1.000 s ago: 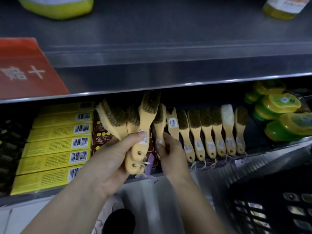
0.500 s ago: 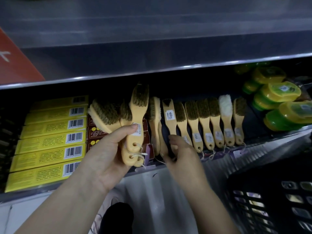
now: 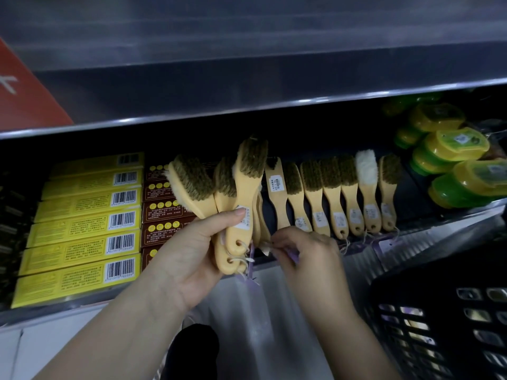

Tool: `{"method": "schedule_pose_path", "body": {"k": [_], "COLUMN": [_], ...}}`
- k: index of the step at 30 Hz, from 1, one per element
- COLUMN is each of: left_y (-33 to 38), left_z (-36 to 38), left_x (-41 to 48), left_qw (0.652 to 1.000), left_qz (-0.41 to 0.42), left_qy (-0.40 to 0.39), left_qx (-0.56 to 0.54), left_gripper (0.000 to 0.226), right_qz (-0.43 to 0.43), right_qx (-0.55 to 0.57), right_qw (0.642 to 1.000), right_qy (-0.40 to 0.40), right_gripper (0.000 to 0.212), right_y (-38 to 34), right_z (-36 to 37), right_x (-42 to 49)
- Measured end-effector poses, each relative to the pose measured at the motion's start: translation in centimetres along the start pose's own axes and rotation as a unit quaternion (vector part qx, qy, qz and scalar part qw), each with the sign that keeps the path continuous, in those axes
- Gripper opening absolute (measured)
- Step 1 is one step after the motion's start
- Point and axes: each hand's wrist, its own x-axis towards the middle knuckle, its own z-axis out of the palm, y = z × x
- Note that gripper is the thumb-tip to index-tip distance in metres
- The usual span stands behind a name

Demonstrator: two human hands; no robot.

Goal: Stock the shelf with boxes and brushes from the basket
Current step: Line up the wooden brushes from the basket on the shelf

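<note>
Fanning upward from the left hand (image 3: 189, 253), a bundle of wooden-handled brushes (image 3: 247, 187) is held by the handles. The grip is clamped round them, with the thumb pressed across a white label on the front one. The bundle sits in front of the lower shelf (image 3: 417, 198), just left of the row of brushes (image 3: 334, 193) leaning there with bristles up. The right hand (image 3: 307, 250) is beside it with fingers curled. Its grip is pinched on the handle end of an edge-on brush (image 3: 260, 223) at the left end of that row, though blur hides the exact hold. Among the row stands a white-bristled brush (image 3: 366, 171). Yellow boxes (image 3: 82, 229) with barcodes lie stacked at the shelf's left, and brown boxes (image 3: 162, 209) lie between them and the bundle. Green and yellow tubs (image 3: 455, 149) are piled at the right end. A black basket (image 3: 439, 311) with slotted walls sits at lower right, below the shelf, and what it holds cannot be made out.
</note>
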Motion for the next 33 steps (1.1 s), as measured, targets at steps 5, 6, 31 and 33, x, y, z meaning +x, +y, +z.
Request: {"method": "schedule_pose_path", "body": {"k": [5, 6, 31, 33], "left_y": [0.0, 0.0, -1.4, -1.6], "left_z": [-0.4, -0.4, -0.6, -0.6], "left_x": [0.2, 0.2, 1.8, 1.9], "left_qw": [1.0, 1.0, 0.994, 0.995], "left_qz": [0.012, 0.011, 0.029, 0.026], "left_qy": [0.001, 0.002, 0.084, 0.083], "left_qx": [-0.016, -0.013, -0.06, -0.04], "left_gripper": [0.049, 0.049, 0.014, 0.01], "right_qz": [-0.054, -0.021, 0.243, 0.222], "right_qx": [-0.004, -0.003, 0.139, 0.112], "right_qw": [0.998, 0.999, 0.96, 0.968], "right_qy": [0.022, -0.035, 0.015, 0.016], "right_gripper": [0.012, 0.013, 0.031, 0.032], "right_y": [-0.5, -0.4, 2.2, 2.5], "right_z": [0.0, 0.0, 3.5, 4.3], "right_x": [-0.5, -0.5, 4.7, 4.3]}}
